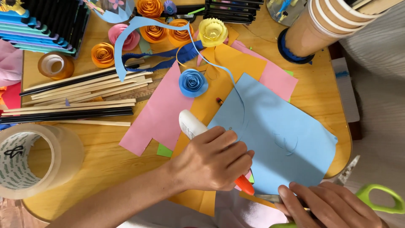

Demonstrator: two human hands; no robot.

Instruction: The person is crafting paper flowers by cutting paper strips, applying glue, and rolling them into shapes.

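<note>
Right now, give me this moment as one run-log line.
left hand: grips white glue bottle, orange tip down | right hand: holds green-handled scissors | under both: blue paper sheet | table

At the lower left of the frame you have a big roll of clear tape [31,162] lying flat, its white inner core printed with small dark marks. In the middle, your left hand [213,160] wraps a white glue bottle [190,123] with an orange tip; whatever label it carries is too small to make out.
</note>
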